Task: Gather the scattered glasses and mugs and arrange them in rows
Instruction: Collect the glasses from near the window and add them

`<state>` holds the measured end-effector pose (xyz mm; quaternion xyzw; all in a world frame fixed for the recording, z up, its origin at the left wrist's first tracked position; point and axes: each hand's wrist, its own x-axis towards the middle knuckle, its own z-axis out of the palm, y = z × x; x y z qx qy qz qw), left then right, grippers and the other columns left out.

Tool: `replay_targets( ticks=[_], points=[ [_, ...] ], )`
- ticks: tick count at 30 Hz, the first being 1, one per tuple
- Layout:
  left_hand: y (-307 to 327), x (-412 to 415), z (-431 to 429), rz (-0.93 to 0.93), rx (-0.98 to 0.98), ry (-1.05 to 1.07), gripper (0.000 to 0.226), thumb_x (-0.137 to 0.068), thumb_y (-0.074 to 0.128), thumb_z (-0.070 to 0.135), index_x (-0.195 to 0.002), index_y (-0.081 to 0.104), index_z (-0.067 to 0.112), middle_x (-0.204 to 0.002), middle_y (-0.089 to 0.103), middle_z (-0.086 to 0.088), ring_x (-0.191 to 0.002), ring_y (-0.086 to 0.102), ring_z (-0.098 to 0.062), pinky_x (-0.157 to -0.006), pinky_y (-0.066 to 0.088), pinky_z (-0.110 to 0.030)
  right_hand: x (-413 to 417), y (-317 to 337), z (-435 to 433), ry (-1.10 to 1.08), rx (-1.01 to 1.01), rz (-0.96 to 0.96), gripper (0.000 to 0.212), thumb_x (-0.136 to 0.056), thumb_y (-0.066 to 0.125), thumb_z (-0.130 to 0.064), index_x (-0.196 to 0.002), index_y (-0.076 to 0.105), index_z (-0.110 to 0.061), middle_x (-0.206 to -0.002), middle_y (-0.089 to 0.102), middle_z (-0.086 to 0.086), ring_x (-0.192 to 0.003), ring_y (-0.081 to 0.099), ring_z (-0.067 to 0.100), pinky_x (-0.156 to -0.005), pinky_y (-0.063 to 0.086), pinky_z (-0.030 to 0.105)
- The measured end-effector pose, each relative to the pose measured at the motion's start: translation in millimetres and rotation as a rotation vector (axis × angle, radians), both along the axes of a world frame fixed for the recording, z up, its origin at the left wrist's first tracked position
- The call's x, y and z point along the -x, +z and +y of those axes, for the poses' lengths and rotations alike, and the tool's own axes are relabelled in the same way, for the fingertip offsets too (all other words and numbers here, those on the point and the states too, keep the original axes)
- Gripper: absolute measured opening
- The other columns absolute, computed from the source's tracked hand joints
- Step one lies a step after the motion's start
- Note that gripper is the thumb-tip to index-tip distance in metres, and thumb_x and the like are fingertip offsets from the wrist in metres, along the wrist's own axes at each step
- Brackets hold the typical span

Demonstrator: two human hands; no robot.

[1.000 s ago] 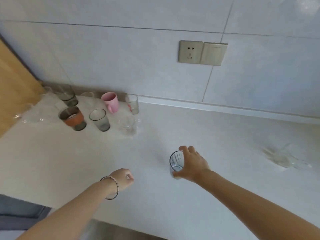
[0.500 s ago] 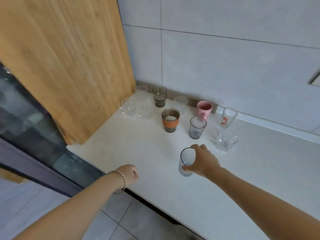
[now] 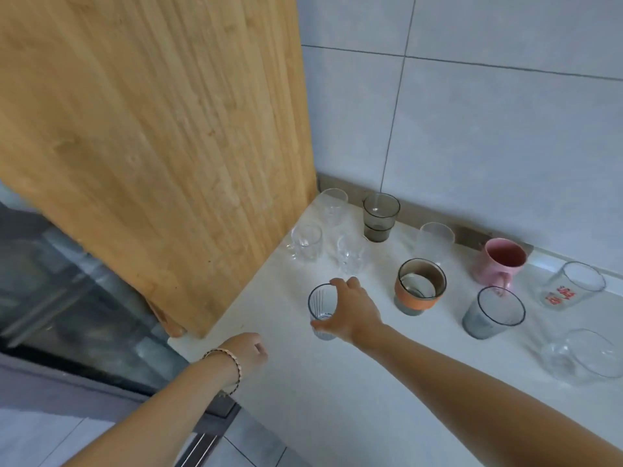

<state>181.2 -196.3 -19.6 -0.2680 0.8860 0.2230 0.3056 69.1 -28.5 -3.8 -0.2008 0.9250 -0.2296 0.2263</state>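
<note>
The right hand [image 3: 350, 310] gripped a ribbed clear glass tumbler [image 3: 322, 311] by its rim, near the white counter [image 3: 354, 382] edge, probably to extend the near row left of the orange-sleeved glass [image 3: 419, 286]. The left hand [image 3: 247, 352] hung loosely curled, seemingly empty.

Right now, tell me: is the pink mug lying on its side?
No, the pink mug stands upright on the counter, its open mouth facing up and its handle toward the camera.
</note>
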Motion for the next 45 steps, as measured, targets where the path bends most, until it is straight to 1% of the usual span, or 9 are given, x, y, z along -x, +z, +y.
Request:
replay_targets(
  ticks=[7, 13, 20, 24, 26, 31, 36, 39, 45],
  points=[
    [-6, 33, -59, -0.012, -0.027, -0.012, 0.032, -0.093, 0.041, 0.02, -0.064, 0.034, 0.027, -0.071, 0.038, 0.011, -0.083, 0.046, -0.014, -0.068, 0.037, -0.02, 34, -10, -107, 0.015, -0.011, -0.016, 0.086, -0.069, 0.077, -0.042, -0.138, 0.034, -0.015, -0.135, 0.038, 0.007, -0.124, 0.043, 0.026, -0.096, 0.046, 0.036],
    [-16, 35, -89, -0.046, -0.078, -0.101, 0.016, -0.091, 0.039, 0.022, -0.077, 0.045, 0.024, -0.087, 0.05, 0.004, -0.092, 0.052, -0.017, -0.09, 0.048, -0.03, 24, -27, -147, -0.055, -0.077, -0.048, 0.086, -0.071, 0.076, -0.043, -0.138, 0.032, -0.014, -0.136, 0.035, 0.009, -0.125, 0.041, 0.027, -0.096, 0.045, 0.036],
    [-20, 37, -91, -0.034, -0.109, -0.369, 0.008, -0.091, 0.039, 0.021, -0.088, 0.045, 0.022, -0.094, 0.046, 0.004, -0.087, 0.045, -0.015, -0.077, 0.037, -0.023, -4, -21, -128, -0.237, -0.009, -0.125, 0.088, -0.08, 0.071, -0.04, -0.146, 0.021, -0.014, -0.14, 0.037, 0.009, -0.128, 0.045, 0.027, -0.103, 0.041, 0.038],
    [-17, 48, -66, -0.041, -0.096, -0.546, 0.033, -0.088, 0.038, 0.013, -0.058, 0.03, 0.027, -0.065, 0.027, 0.006, -0.059, 0.031, -0.013, -0.052, 0.02, -0.022, -22, -17, -60, -0.337, -0.112, -0.209, 0.057, -0.087, 0.06, -0.038, -0.137, 0.042, -0.018, -0.134, 0.051, 0.005, -0.123, 0.051, 0.021, -0.102, 0.044, 0.035],
    [-9, 55, -39, -0.034, -0.106, -0.652, 0.032, -0.091, 0.037, 0.013, -0.061, 0.032, 0.024, -0.064, 0.025, 0.006, -0.055, 0.029, -0.012, -0.05, 0.018, -0.021, -39, -13, -15, -0.403, -0.159, -0.26, 0.045, -0.088, 0.058, -0.036, -0.129, 0.051, -0.019, -0.131, 0.056, 0.003, -0.119, 0.054, 0.021, -0.1, 0.045, 0.034],
    [12, 65, 56, 0.023, -0.157, -0.903, 0.008, -0.093, 0.039, 0.02, -0.09, 0.046, 0.018, -0.095, 0.047, 0.0, -0.087, 0.046, -0.019, -0.072, 0.037, -0.023, -96, 4, 110, -0.651, -0.235, -0.305, 0.04, -0.091, 0.054, -0.032, -0.127, 0.053, -0.016, -0.131, 0.056, 0.003, -0.122, 0.052, 0.02, -0.099, 0.043, 0.029],
    [26, 52, 180, 0.12, -0.152, -1.15, 0.011, -0.09, 0.041, 0.019, -0.084, 0.05, 0.021, -0.094, 0.051, 0.0, -0.089, 0.048, -0.018, -0.088, 0.044, -0.028, -173, 28, 238, -0.958, -0.241, -0.273, 0.039, -0.092, 0.055, -0.032, -0.127, 0.053, -0.016, -0.131, 0.056, 0.005, -0.119, 0.055, 0.023, -0.097, 0.043, 0.03],
    [34, 32, 263, 0.136, -0.155, -1.292, 0.018, -0.089, 0.042, 0.021, -0.072, 0.048, 0.025, -0.09, 0.052, 0.002, -0.088, 0.049, -0.018, -0.085, 0.043, -0.025, -223, 40, 313, -1.124, -0.226, -0.249, 0.039, -0.092, 0.054, -0.031, -0.127, 0.053, -0.015, -0.13, 0.055, 0.008, -0.117, 0.056, 0.025, -0.096, 0.045, 0.032],
    [47, -24, 430, 0.187, -0.179, -1.463, 0.01, -0.09, 0.043, 0.018, -0.086, 0.051, 0.024, -0.092, 0.052, 0.001, -0.086, 0.048, -0.017, -0.079, 0.04, -0.023, -318, 58, 456, -1.305, -0.243, -0.21, 0.037, -0.092, 0.052, -0.029, -0.127, 0.054, -0.014, -0.13, 0.057, 0.006, -0.119, 0.055, 0.023, -0.096, 0.044, 0.029]
  ],
)
